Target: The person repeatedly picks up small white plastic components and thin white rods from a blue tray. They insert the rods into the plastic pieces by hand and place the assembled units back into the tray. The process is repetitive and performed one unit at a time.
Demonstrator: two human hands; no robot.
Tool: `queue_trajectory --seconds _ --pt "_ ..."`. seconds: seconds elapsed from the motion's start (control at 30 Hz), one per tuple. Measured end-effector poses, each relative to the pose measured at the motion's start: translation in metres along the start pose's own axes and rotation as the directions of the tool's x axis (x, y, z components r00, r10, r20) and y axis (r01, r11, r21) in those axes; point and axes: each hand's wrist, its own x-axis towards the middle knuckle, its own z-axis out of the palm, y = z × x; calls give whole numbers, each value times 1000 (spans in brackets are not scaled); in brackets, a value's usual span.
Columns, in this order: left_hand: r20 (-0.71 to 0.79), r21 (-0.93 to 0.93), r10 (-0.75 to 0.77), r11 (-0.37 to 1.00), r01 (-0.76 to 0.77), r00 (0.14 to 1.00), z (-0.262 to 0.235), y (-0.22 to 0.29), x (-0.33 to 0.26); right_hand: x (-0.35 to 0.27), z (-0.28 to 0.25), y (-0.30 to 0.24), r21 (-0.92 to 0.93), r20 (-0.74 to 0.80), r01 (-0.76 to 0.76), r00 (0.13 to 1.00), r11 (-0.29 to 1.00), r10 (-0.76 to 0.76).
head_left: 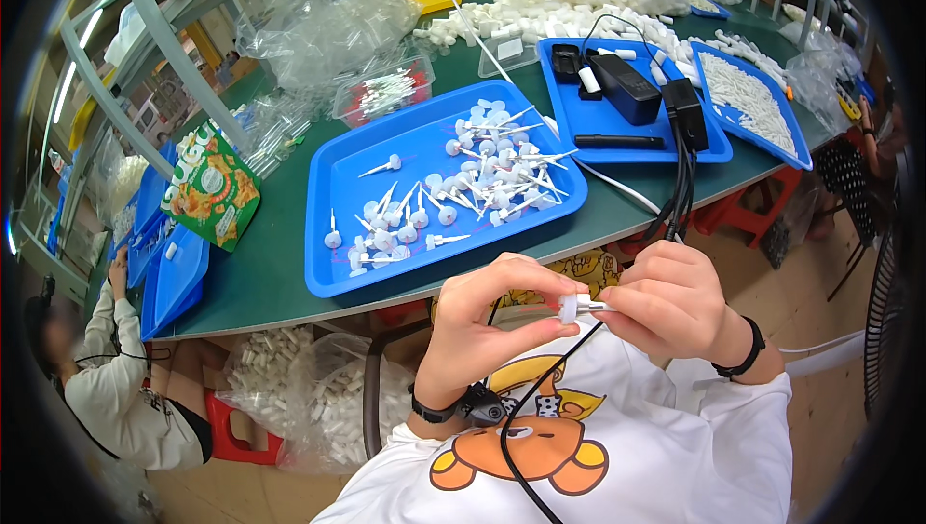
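Note:
In front of my chest my two hands meet at a small white plastic part [571,308] with a round disc end and a narrow stem. My left hand [479,317] pinches the disc end between thumb and forefinger. On the stem side, the fingers of my right hand [670,300] are closed on the thin end, whose tip they hide. Just beyond my hands lies a blue tray [333,187] on the green table. Loose in it are several similar pieces [502,162], pale round caps with thin white stems, heaped mostly toward its right and front.
Behind on the right, another blue tray [709,143] carries black boxes and cables. A blue tray of thin white pieces [743,100] stands beyond it. White cylinders [521,23] are piled at the back. A green snack bag [214,191] stands left; a co-worker [130,379] sits there.

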Motion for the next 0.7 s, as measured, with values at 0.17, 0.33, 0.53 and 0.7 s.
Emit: queue_trajectory --seconds 0.17,0.33,0.53,0.7 --pt "18 7 -37 999 37 999 -1 2 -1 1 -1 -1 -1 8 1 1000 1000 -1" --pt "22 5 -42 999 42 999 -2 4 -1 4 -2 -1 -13 24 -24 999 1000 24" --pt "-7 -2 33 999 -33 999 -1 1 0 6 -5 -3 -14 32 -42 999 999 42" --pt "3 0 47 999 -47 999 -1 2 1 7 -2 -5 34 -23 -47 999 998 48"
